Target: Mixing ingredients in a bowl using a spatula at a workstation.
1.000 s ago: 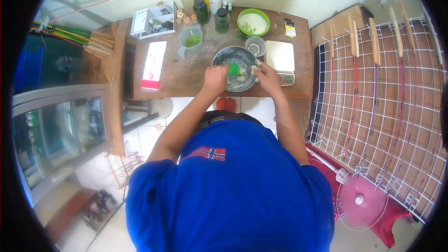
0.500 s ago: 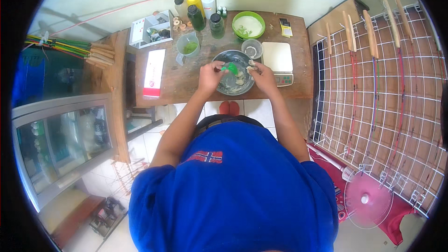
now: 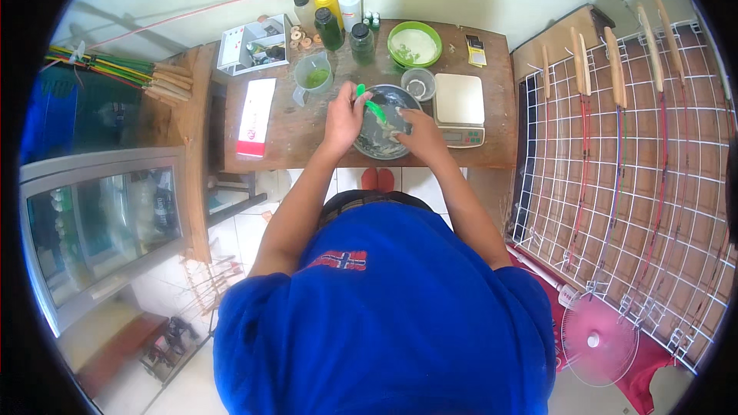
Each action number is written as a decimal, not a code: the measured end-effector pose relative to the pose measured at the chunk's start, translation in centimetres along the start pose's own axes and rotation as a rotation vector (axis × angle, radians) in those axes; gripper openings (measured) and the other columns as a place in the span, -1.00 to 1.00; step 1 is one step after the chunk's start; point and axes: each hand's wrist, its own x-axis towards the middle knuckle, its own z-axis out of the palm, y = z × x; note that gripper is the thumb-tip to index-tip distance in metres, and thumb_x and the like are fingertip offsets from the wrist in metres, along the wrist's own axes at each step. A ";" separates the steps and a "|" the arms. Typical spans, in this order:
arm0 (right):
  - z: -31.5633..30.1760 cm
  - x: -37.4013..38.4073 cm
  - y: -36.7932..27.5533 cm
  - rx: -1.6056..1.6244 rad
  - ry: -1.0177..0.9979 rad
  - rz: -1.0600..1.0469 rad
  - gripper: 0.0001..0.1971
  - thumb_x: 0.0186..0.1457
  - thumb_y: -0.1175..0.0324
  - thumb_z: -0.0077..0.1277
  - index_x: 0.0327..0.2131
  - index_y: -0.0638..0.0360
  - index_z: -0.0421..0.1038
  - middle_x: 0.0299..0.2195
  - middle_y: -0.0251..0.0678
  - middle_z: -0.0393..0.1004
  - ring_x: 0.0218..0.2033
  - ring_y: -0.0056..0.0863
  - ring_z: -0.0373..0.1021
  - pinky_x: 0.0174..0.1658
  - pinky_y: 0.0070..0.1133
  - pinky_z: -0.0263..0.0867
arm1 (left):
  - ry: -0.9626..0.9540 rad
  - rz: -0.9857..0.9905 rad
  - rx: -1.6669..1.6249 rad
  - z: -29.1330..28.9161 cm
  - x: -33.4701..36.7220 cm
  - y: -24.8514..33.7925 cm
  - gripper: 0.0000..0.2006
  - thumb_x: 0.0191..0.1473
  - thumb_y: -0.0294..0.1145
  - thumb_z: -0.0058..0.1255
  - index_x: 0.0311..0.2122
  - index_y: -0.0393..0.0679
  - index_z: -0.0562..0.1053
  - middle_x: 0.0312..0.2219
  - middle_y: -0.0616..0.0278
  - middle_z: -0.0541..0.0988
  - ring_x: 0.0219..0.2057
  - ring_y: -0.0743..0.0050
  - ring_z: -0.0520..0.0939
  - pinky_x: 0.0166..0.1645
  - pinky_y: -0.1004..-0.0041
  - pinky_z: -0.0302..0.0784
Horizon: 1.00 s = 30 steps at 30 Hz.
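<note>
A grey mixing bowl (image 3: 372,146) stands near the table's front edge, its inside smeared with pale paste. My left hand (image 3: 344,115), at the bowl's left rim, is closed around a green plastic spoon or spatula (image 3: 377,112). The tool's end points down into the bowl, and its handle shows above my fingers. My right hand (image 3: 421,137) reaches over the right rim with thumb and forefinger apart. Its thumb is next to a pale lump of dough-like paste (image 3: 390,131) in the bowl. The remaining right fingers are partly hidden.
Behind the bowl stand a small clear cup (image 3: 418,84), a green bowl of pale mix (image 3: 415,46) and dark-lidded jars (image 3: 362,46). A kitchen scale (image 3: 460,100) sits close on the right. Leftward are a measuring jug (image 3: 313,75), a white-and-red box (image 3: 256,115) and a divided tray (image 3: 253,45).
The green tool has tilted, its end now lower in the bowl with its handle raised. My right hand has moved left and down into the bowl, its thumb and forefinger spreading apart.
</note>
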 end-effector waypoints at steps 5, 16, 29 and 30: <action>0.5 1.5 -2.9 -0.090 -0.114 0.105 -0.44 -0.12 0.26 0.28 -0.02 0.30 0.45 -0.15 0.09 0.51 -0.08 -0.01 0.44 0.01 -0.29 0.35 | 0.032 -0.045 -0.087 -1.0 -0.4 2.0 -0.85 0.20 -0.43 0.04 -0.32 -0.25 0.34 -0.51 0.08 0.63 -0.55 0.50 0.59 -0.43 0.41 0.41; 3.1 1.9 -1.5 -0.182 -0.180 0.170 -0.71 -0.04 0.23 0.20 -0.41 0.32 0.55 -0.45 0.13 0.51 -0.36 0.07 0.48 -0.23 -0.19 0.39 | 0.175 0.002 -0.202 -0.5 -1.0 0.5 -0.85 0.21 -0.43 0.02 -0.35 -0.27 0.35 -0.45 0.08 0.67 -0.44 0.46 0.68 -0.39 0.45 0.50; 1.1 2.0 -0.4 -0.067 -0.188 0.211 -0.72 -0.03 0.23 0.18 -0.47 0.31 0.54 -0.47 0.09 0.50 -0.37 0.06 0.46 -0.27 -0.21 0.35 | -0.267 -0.055 -0.646 -1.2 0.0 0.4 -0.75 0.21 -0.52 0.01 -0.02 -0.27 0.38 -0.23 0.09 0.66 -0.18 0.44 0.65 -0.04 0.44 0.53; 0.8 2.2 -0.4 -0.030 -0.188 0.194 -0.72 -0.04 0.23 0.18 -0.48 0.33 0.53 -0.48 0.10 0.49 -0.39 0.07 0.44 -0.29 -0.23 0.33 | -0.337 -0.009 -0.545 -1.6 0.2 0.0 -0.73 0.17 -0.52 0.05 -0.01 -0.26 0.41 -0.24 0.11 0.66 -0.17 0.46 0.64 -0.02 0.43 0.53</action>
